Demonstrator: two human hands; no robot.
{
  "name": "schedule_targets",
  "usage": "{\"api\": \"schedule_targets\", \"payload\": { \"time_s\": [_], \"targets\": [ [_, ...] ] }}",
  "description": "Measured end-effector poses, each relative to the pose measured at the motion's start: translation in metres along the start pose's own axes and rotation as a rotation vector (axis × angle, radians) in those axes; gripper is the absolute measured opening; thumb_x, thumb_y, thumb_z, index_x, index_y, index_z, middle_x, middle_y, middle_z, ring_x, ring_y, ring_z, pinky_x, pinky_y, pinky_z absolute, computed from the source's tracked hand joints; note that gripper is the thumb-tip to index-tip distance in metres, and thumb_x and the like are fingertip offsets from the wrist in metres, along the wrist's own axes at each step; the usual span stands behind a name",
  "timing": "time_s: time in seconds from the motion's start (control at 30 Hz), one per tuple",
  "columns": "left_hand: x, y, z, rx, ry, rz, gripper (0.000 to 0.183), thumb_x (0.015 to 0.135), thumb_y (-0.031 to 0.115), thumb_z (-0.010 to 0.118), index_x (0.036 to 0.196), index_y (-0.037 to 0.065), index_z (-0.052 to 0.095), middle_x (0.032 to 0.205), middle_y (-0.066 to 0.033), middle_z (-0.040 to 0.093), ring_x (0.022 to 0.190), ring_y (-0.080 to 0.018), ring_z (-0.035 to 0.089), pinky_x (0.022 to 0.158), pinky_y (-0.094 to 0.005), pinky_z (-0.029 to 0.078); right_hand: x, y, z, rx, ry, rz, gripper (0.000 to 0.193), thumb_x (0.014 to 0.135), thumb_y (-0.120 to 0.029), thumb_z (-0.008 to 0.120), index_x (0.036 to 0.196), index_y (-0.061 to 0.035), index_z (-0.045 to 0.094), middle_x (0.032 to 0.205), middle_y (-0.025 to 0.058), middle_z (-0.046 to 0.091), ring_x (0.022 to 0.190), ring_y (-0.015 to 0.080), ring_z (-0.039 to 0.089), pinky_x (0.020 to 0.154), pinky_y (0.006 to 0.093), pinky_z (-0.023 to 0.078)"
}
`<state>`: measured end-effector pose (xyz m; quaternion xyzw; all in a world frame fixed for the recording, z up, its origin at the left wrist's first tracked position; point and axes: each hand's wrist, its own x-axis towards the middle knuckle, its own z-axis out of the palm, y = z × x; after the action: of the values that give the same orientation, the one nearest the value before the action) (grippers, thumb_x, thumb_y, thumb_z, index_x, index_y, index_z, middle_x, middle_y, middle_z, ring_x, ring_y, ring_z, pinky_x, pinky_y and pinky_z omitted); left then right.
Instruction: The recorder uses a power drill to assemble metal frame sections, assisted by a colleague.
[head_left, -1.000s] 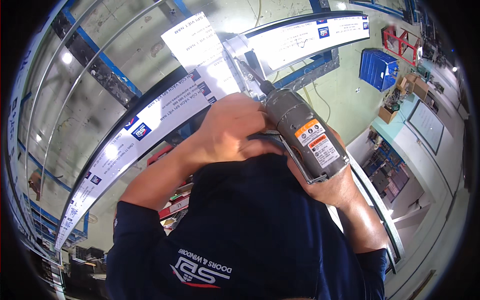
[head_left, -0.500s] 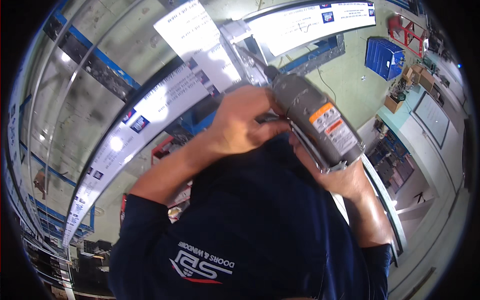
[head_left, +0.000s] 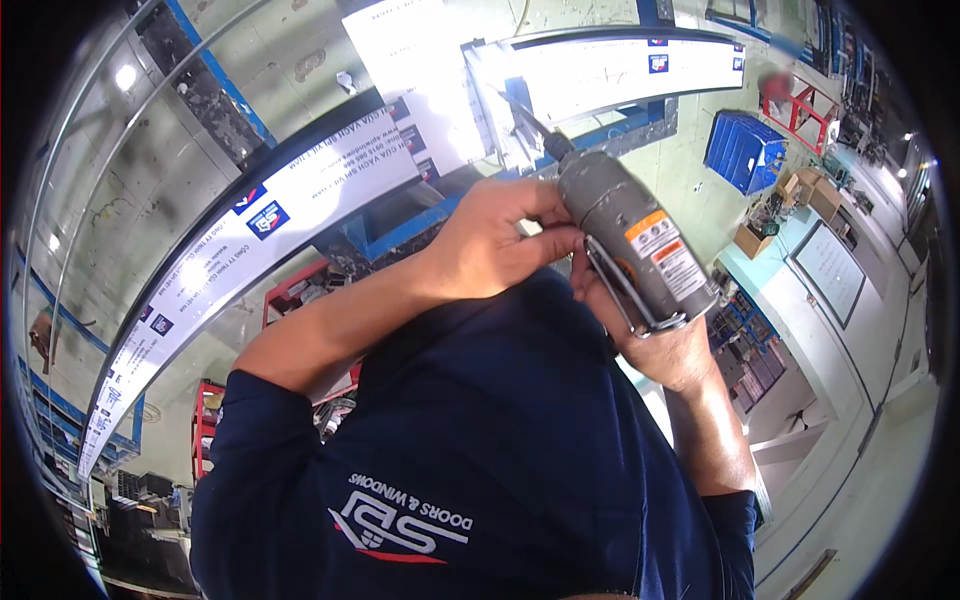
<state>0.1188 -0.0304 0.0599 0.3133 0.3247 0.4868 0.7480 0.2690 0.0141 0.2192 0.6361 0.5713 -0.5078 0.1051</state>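
Note:
A dark grey power drill [head_left: 630, 225], with orange and white labels and a wire hook, points up and left in front of my chest. Its long thin bit [head_left: 528, 118] reaches to the bright corner where film-covered profiles meet. My right hand [head_left: 672, 352] is closed round the drill from beneath, most of its fingers hidden by the body. My left hand [head_left: 500, 238] is closed at the drill's left side near the front, thumb and finger against it; the fingertips are partly hidden. A long white film-wrapped profile [head_left: 215, 262] runs down to the left, and another [head_left: 610, 75] runs right.
Blue-edged supports [head_left: 395, 232] lie under the profiles. A blue crate [head_left: 745, 152], a red metal stand [head_left: 800, 115] and cardboard boxes [head_left: 815, 192] stand at the far right. A red rack [head_left: 205, 425] is at the left. Metal rails [head_left: 50, 150] curve along the left edge.
The view has shifted slightly, so the drill and profiles sit a little differently. Both hands stay at the drill, and the bit still points to the corner.

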Motion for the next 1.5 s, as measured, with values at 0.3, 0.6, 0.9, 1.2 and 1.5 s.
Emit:
{"api": "schedule_targets", "payload": {
  "time_s": [0.3,0.6,0.9,1.2,1.5],
  "targets": [
    [0.009,0.033,-0.092,1.372,0.339,0.317,0.101,0.059,0.036,0.099,0.150,0.024,0.056,0.160,-0.0137,0.040,0.145,-0.0382,0.039,0.113,-0.0572,0.035,0.003,-0.013,-0.006,-0.026,-0.006,0.007,0.042,0.083,-0.003,0.077,0.122,0.0019,0.065,0.111,0.0189,0.071,0.102,0.0320,0.073,0.093,0.0369,0.056],
    [0.015,0.016,-0.114,1.457,0.116,0.114,0.119,0.054,0.042,0.100,0.160,0.033,0.046,0.176,-0.0158,0.019,0.137,-0.0407,0.057,0.103,-0.0478,0.053,0.007,-0.017,-0.005,0.009,0.003,-0.104,0.041,0.082,-0.006,0.080,0.119,0.0010,0.063,0.105,0.0154,0.069,0.096,0.0245,0.074,0.085,0.0333,0.056],
    [0.017,0.014,-0.115,1.406,0.112,0.160,0.117,0.055,0.033,0.102,0.157,0.029,0.045,0.174,-0.0220,0.021,0.140,-0.0405,0.055,0.098,-0.0470,0.056,0.009,-0.019,-0.005,0.086,-0.040,0.041,0.054,0.082,-0.012,0.084,0.128,0.0008,0.058,0.103,0.0171,0.074,0.096,0.0235,0.075,0.085,0.0338,0.057],
    [0.019,0.031,-0.110,1.391,0.046,0.050,0.124,0.053,0.037,0.103,0.161,0.027,0.042,0.176,-0.0220,0.012,0.145,-0.0446,0.045,0.108,-0.0518,0.047,0.005,-0.017,-0.008,0.021,0.005,-0.021,0.049,0.079,-0.007,0.083,0.123,-0.0008,0.062,0.105,0.0133,0.071,0.096,0.0200,0.073,0.085,0.0315,0.055],
    [0.000,0.015,-0.091,1.476,0.122,0.044,0.110,0.064,0.034,0.098,0.159,0.029,0.044,0.175,-0.0190,0.015,0.135,-0.0414,0.047,0.113,-0.0585,0.035,0.005,-0.014,-0.004,0.036,0.039,-0.041,0.048,0.079,-0.005,0.081,0.122,-0.0003,0.062,0.105,0.0117,0.071,0.093,0.0198,0.072,0.087,0.0314,0.056]
  ]
}}
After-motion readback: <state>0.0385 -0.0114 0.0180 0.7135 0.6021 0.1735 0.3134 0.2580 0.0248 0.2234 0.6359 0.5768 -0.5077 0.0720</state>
